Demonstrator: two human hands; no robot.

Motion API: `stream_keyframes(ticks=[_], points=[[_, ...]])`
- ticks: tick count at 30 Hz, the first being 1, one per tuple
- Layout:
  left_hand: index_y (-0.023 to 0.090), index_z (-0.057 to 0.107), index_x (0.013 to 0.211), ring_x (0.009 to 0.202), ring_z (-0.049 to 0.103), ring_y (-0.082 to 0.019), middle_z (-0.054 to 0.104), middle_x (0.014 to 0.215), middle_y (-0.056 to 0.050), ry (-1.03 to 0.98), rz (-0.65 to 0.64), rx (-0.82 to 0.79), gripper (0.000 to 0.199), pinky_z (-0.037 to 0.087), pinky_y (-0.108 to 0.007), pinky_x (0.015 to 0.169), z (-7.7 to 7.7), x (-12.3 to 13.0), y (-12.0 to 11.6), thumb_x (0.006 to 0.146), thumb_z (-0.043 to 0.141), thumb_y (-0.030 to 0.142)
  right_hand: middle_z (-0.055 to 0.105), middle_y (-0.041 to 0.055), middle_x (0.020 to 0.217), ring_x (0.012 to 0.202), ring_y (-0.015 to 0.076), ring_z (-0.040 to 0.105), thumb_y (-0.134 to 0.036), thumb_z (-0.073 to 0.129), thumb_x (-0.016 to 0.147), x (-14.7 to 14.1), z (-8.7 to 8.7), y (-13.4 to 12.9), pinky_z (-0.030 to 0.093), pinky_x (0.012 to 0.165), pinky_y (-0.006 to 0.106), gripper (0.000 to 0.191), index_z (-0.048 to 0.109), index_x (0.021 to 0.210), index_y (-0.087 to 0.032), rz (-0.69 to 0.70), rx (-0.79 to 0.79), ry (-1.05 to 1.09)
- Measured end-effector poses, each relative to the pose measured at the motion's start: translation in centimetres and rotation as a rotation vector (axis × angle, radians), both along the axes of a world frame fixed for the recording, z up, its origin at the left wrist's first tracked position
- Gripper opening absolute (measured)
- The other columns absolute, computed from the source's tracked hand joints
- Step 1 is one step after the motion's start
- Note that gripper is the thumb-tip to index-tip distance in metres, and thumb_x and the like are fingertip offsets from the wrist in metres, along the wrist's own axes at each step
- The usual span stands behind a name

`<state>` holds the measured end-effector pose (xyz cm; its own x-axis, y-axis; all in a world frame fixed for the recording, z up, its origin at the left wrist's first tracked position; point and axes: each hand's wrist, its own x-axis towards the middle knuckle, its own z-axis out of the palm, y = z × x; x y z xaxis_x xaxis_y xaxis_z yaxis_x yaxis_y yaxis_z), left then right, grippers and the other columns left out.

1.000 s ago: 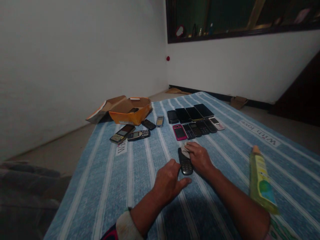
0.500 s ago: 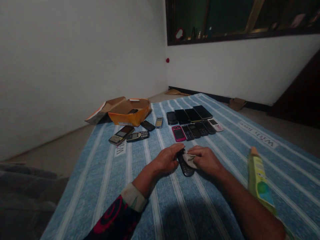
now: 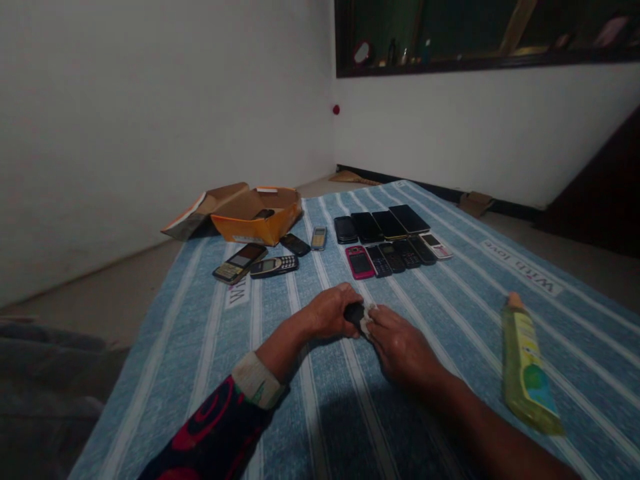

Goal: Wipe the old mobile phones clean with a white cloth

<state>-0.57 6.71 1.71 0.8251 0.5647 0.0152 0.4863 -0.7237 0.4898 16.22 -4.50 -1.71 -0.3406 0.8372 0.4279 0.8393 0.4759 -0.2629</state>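
Between my hands is a dark mobile phone (image 3: pixel 355 313), mostly covered by fingers. My left hand (image 3: pixel 330 312) is closed around its far-left end. My right hand (image 3: pixel 400 337) is closed on a pale cloth (image 3: pixel 367 319), which it presses against the phone's other end. Just beyond my hands lies a pink phone (image 3: pixel 360 263), at the left end of a row of small keypad phones (image 3: pixel 393 257). Behind them is a second row of larger dark phones (image 3: pixel 369 228).
An opened orange cardboard box (image 3: pixel 257 230) stands at the far left, a phone inside. Several loose phones (image 3: pixel 274 266) lie before it. A bottle of yellow-green liquid (image 3: pixel 530 373) lies at right on the blue striped cloth cover (image 3: pixel 210 400). A white wall (image 3: pixel 175 100) borders the left.
The phone has been turned, so its keypad no longer shows. My right hand has moved left and now wraps the cloth around the phone's end. The view has shifted slightly.
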Motion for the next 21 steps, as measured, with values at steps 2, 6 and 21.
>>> stream_keyframes(ticks=[2,6,21], points=[[0.020,0.068,0.096,0.083,0.058,-0.018,0.058,0.089,-0.001,0.023,0.088,0.028,0.038,0.044,-0.027,0.071,-0.1,-0.6,-0.9,0.062,0.081,0.031,0.067,0.0148,0.111,0.112,0.0275,0.059,-0.004,0.046,0.089,-0.2,-0.7,-0.3,0.046,0.105,0.043,0.028,0.067,0.107,-0.011,0.000,0.054,-0.009],[0.019,0.067,0.084,0.079,0.057,-0.017,0.055,0.086,0.000,0.044,0.220,0.026,0.028,0.043,-0.026,0.067,-0.3,-1.3,-3.0,0.065,0.080,0.036,0.067,0.0185,0.115,0.116,0.0305,0.058,-0.005,0.044,0.089,-0.7,-2.0,-1.4,0.049,0.101,0.046,0.035,0.063,0.118,-0.008,-0.019,0.173,-0.042],[0.017,0.064,0.086,0.078,0.057,-0.017,0.054,0.087,-0.001,0.017,0.425,0.030,0.029,0.043,-0.028,0.068,-1.1,-1.2,-5.3,0.070,0.077,0.038,0.068,0.0152,0.111,0.114,0.0265,0.059,0.003,0.046,0.083,-0.1,-0.9,0.5,0.048,0.103,0.043,0.037,0.067,0.110,-0.010,-0.049,0.086,-0.019]])
